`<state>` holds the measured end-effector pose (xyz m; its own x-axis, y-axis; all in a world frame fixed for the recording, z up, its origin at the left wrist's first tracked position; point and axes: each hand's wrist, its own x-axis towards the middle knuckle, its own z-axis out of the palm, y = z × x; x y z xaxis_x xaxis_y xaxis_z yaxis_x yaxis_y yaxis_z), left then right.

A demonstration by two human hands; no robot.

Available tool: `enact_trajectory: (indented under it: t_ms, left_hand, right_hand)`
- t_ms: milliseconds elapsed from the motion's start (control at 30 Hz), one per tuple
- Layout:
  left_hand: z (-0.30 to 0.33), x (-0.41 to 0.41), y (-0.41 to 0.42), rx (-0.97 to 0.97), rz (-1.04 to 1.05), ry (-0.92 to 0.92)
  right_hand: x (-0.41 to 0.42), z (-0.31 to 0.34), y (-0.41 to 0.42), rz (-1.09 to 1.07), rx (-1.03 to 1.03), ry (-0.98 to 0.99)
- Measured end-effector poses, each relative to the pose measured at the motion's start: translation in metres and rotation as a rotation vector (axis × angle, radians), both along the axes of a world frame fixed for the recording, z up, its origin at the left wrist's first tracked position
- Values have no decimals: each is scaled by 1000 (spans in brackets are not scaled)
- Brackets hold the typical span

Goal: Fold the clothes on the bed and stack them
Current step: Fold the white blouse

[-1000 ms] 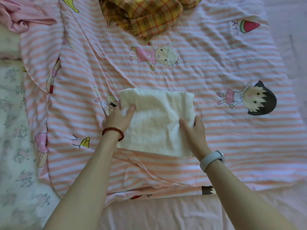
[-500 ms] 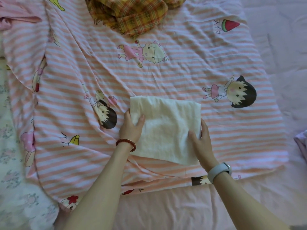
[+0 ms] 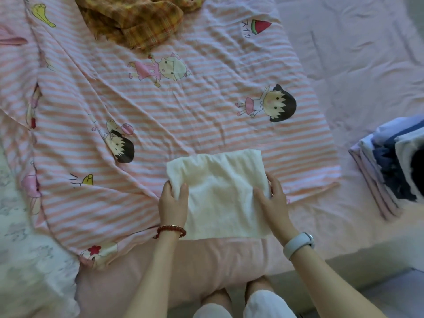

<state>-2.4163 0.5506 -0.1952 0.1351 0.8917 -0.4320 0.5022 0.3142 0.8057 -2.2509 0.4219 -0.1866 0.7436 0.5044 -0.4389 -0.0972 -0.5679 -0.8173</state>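
A folded white, soft-textured cloth rectangle (image 3: 220,193) lies in the lower centre of the frame, on the near edge of a pink-and-white striped sheet printed with cartoon children (image 3: 183,115). The cloth's near edge reaches the sheet's hem, where the plain pink mattress cover (image 3: 229,260) begins.

The left hand (image 3: 172,203) grips the cloth's left edge: thumb on top of the fabric, fingers curled under and around the edge. A red beaded bracelet (image 3: 171,230) sits on that wrist.

The right hand (image 3: 273,203) grips the cloth's right edge, thumb lying on the upper surface, fingers wrapped round the side. A pale grey wristband (image 3: 298,244) circles that wrist.

A crumpled yellow-and-brown plaid garment (image 3: 135,17) lies in the upper centre-left of the frame, resting on the striped sheet, well apart from the white cloth.

A stack of folded clothes in pale lilac, white and dark blue (image 3: 394,171) sits at the right edge of the frame, on the pink cover, apart from the striped sheet.

A floral-print pale fabric (image 3: 27,271) occupies the lower left. The person's knees in white garments (image 3: 252,304) show at the bottom centre.
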Motion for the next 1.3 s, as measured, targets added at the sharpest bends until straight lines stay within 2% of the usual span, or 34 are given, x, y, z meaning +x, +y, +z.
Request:
enact_trajectory:
  t_ms: [267,533,667,800,1000,1300]
  left_hand:
    - [56,67,-85,22,-1,-25]
    - [96,220,-185,54,12,-128]
    - [105,301,-248,-8,34,-186]
    - [117,373,-291,-64,-3,-242]
    - [121,454,-308,-33,-36,-277]
    - [94,502,-317,-136,14,-298]
  right_hand:
    - [62,62,-92,-5,31,-86]
    - [215,109,-200,44,114,-210]
    - [295,129,-260,69,133,-220]
    - [367,146,-305,-4,114,-252]
    - [444,143,-323,-62,57,-303]
    - [521,127,-299,106,19,-347]
